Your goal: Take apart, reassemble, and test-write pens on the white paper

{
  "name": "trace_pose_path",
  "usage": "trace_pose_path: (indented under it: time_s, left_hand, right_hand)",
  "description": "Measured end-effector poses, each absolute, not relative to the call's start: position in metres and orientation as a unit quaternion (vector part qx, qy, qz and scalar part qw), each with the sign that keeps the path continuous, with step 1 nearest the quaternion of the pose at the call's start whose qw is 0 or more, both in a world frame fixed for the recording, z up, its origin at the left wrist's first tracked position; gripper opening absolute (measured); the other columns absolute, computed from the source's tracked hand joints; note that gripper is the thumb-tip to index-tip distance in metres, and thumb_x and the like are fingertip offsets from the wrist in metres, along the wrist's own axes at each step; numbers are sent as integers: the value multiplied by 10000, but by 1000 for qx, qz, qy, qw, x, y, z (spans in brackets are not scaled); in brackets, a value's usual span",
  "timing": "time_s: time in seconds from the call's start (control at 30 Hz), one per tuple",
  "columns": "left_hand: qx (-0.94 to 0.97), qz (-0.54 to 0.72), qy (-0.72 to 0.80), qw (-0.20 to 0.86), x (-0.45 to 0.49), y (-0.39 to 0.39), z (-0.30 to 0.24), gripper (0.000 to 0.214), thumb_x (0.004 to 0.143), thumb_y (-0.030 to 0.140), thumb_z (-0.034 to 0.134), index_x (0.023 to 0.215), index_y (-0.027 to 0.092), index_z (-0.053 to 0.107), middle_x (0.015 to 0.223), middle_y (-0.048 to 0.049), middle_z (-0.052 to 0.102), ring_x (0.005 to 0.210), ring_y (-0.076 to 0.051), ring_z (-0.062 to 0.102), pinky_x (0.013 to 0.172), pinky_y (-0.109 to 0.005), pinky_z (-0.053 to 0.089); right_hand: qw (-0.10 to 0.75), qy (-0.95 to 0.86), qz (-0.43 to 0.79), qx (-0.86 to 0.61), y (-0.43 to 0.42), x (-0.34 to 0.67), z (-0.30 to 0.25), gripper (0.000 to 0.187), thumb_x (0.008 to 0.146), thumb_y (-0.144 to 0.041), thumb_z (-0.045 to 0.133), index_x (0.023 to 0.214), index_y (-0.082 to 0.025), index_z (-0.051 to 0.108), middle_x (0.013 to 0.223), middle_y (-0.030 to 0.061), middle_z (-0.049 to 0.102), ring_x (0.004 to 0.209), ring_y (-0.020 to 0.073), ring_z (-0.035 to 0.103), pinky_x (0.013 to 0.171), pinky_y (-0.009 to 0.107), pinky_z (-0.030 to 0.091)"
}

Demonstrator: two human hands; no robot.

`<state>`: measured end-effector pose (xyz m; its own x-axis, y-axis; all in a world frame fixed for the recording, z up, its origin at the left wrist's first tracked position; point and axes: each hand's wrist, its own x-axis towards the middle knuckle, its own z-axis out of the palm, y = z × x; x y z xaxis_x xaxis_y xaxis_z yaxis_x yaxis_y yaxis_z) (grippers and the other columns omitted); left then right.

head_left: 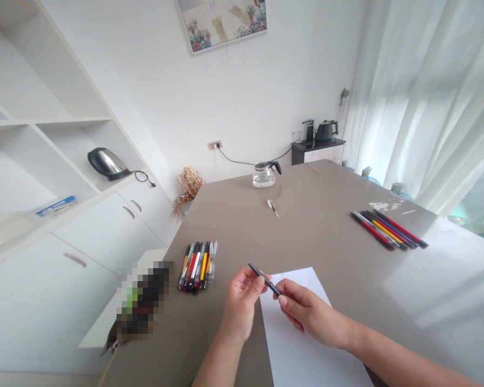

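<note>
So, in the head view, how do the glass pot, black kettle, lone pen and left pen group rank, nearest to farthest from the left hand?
1. Left pen group: just left of the left hand.
2. Lone pen: ahead.
3. Glass pot: toward the far end of the table.
4. Black kettle: beyond, on the cabinet.

"Where does your light come from?"
"Mostly from my right, through the sheer curtains (423, 80); the room is bright, and the counter (314, 231) takes a pale glare with soft streaks of shadow on that side."
"Is anything blurred?"
"My fingers (289, 289) look fairly sharp, but a blocky mosaic (147, 301) hides a patch at lower left. Towards the edges everything stretches: the shelves (70, 121) lean steeply, and the upper corners go soft."
</note>
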<state>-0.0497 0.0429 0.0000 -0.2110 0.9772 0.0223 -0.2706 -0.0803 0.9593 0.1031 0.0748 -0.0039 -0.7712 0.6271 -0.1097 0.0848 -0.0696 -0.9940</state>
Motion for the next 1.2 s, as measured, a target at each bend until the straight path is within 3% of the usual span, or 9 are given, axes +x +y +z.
trace_pose_path:
  time_s: [0.2,0.33,0.57,0.8,1.0,1.2]
  left_hand:
    - [383,619,466,503,-51,43,-4,239,732,240,570,956,158,554,783,-40,591,722,-132,541,692,-280,420]
    - [394,612,468,501,-50,43,-3,173,744,254,555,883,152,569,829,-63,612,797,-160,548,724,-295,409]
    - [386,650,446,479,-50,44,0,116,706,244,601,734,159,527,665,-3,581,662,-116,536,639,-230,397]
    - [374,656,460,468,-49,43,2,151,738,284,559,814,157,529,701,-38,607,679,-144,558,643,-267,415]
    - [400,642,443,481,-47,41,3,181,734,281,564,860,151,565,724,-45,624,694,-162,570,690,-312,425]
    - [392,640,455,478,-46,40,4,159,734,264,565,845,152,582,764,-51,606,739,-151,540,680,-278,417]
  right_hand:
    - [209,-663,661,-282,76,103,-9,241,822,-406,361,846,-175,426,588,-49,366,483,61,350,466,186,340]
    - [218,-660,661,-281,77,102,-10,222,813,-397,379,822,-178,419,601,-47,367,496,62,362,476,188,364]
    - [206,-654,670,-285,78,102,-16,215,770,-396,458,800,-187,416,594,-55,346,490,58,342,472,182,380]
    - [201,-651,673,-287,77,102,-16,129,773,-303,461,794,-180,426,626,-43,378,515,63,389,477,185,372]
    - [227,-677,653,-252,75,103,-3,271,838,-393,332,994,-194,428,559,-59,356,473,59,328,452,179,301]
    - [223,-676,648,-269,74,102,-3,306,832,-450,302,839,-179,442,534,-60,379,424,50,342,436,185,290]
